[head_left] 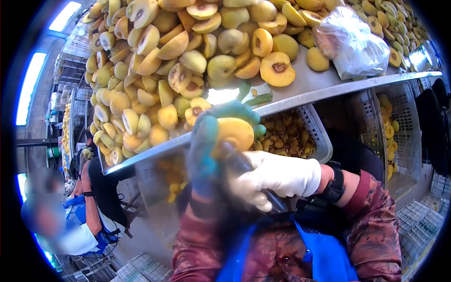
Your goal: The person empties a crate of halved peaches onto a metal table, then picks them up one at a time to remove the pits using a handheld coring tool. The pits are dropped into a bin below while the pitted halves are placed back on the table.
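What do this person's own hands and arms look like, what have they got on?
The left hand wears a blue-green glove, blurred in places. The right hand has a white glove, with a black band around the wrist. Both sleeves are reddish-brown with a mottled darker pattern; the right one ends in a plain maroon cuff.

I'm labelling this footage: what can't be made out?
All in the head view:
Working end of the dark tool: lost in blur at the fruit half.
Details of the left hand: smeared by blur.
Contents of the plastic bag: obscured by crinkled plastic.
Far side of the crate: hidden by the table.
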A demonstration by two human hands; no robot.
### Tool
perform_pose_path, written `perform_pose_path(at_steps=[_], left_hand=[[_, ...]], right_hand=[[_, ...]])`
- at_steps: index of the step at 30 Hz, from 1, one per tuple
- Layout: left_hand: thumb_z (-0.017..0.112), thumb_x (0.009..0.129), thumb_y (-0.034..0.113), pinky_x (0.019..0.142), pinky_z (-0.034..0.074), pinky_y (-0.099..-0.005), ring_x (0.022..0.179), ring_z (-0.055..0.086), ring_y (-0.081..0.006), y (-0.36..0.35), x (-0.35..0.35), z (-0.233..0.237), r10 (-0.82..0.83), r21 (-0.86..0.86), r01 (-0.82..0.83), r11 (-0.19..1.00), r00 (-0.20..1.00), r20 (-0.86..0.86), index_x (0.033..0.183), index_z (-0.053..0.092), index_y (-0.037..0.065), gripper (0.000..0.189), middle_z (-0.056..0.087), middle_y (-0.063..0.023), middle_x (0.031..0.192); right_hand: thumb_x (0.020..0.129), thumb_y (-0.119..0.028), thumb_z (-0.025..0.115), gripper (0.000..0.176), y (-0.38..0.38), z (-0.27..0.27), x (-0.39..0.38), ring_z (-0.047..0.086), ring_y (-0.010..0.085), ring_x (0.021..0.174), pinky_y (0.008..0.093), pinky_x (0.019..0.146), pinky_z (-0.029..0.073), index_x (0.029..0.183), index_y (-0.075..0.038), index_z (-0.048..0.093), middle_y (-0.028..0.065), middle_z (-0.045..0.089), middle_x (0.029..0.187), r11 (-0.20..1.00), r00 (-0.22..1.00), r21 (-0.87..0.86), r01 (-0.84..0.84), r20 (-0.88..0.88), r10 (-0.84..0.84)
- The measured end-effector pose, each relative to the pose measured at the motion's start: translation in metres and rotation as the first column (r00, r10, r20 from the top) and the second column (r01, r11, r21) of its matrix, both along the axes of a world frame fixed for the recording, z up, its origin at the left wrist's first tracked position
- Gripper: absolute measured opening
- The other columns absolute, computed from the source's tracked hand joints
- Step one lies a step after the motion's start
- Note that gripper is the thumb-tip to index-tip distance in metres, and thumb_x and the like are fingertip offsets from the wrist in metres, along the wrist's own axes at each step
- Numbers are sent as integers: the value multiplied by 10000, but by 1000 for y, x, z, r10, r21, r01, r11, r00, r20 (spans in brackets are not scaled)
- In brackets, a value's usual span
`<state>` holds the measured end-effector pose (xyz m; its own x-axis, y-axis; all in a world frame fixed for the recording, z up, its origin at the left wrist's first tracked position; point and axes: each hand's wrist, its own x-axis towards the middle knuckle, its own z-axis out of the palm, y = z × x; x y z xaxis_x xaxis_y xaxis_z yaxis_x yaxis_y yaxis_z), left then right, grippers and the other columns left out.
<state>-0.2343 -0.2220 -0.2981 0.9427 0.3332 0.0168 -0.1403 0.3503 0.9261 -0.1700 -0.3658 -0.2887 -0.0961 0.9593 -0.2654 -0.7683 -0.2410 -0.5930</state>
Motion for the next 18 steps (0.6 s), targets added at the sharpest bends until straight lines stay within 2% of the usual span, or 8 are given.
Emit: perform_pose_path(at_steps=[2, 4, 6, 9, 10, 12, 15, 18], left_hand=[[445, 1021, 449, 918, 546, -524, 1082, 621, -348, 10, 1, -15, 64, 152, -60, 986, 998, -19, 1301, 501, -37, 564, 601, -188, 1203], [427, 1035, 434, 951, 528, -508, 1096, 615, -332, 6, 4, -13, 97, -65, -99, 993, 995, -21, 1311, 485, -48, 558, 593, -180, 1218], [441, 1036, 408, 966, 516, -509, 1098, 618, -322, 12, 4, -15, 114, -106, -111, 988, 993, 19, 1291, 509, -50, 529, 610, -185, 1207], [459, 1032, 380, 971, 508, -517, 1092, 625, -324, 20, 0, -4, 242, -308, -232, 923, 970, -5, 1256, 543, -57, 498, 628, -191, 1190], [428, 1043, 351, 926, 527, -384, 1021, 626, -242, 27, -5, -1, 247, -201, -230, 952, 967, 67, 1221, 547, -41, 446, 628, -145, 1121], [444, 1034, 360, 913, 529, -379, 1023, 624, -257, 45, -28, 11, 409, -10, -410, 912, 910, 70, 1192, 564, -53, 458, 624, -156, 1137], [607, 963, 338, 987, 488, -392, 1056, 640, -308, 120, -104, 23, 477, 870, -238, 431, 879, 4, 1205, 605, -30, 440, 638, -166, 1194], [714, 877, 346, 987, 460, -406, 1111, 615, -335, 160, -145, 15, 640, 939, 254, -232, 767, -49, 1221, 613, -13, 507, 623, -200, 1228]], right_hand=[[956, -250, 586, 228, 5, -2, -4, 538, 178, 532, 310, 482, 448, 881, -50, 507, 52, 503, 611, 992, 853, -16, 128, 512, -102], [955, -251, 571, 244, 8, -19, -18, 591, 277, 568, 394, 524, 486, 924, -18, 503, 116, 535, 612, 951, 300, 118, 288, 931, -206], [856, -152, 627, 285, 3, -20, -14, 641, 448, 810, 494, 679, 500, 1075, -10, 514, 240, 639, 866, 974, 377, 74, 214, 914, -152], [835, -136, 630, 267, 0, -23, -5, 654, 400, 785, 478, 664, 508, 1067, -39, 543, 190, 645, 860, 988, 29, 101, 119, 994, -105], [832, -132, 628, 248, -4, -32, 3, 664, 367, 768, 468, 658, 517, 1061, -61, 565, 161, 647, 845, 990, -97, 127, 66, 988, -121], [867, -138, 589, 174, -15, -66, 9, 685, 326, 750, 437, 631, 531, 1034, -93, 607, 118, 667, 843, 997, -410, -65, 32, 909, 73], [896, -118, 538, 187, -20, -67, 12, 695, 308, 805, 430, 658, 539, 1069, -96, 607, 105, 669, 900, 883, -391, -466, -65, 826, 407], [899, -102, 522, 240, -27, -62, 11, 693, 316, 799, 445, 660, 537, 1134, -69, 558, 128, 665, 918, 987, -415, -162, -6, 898, 145]])
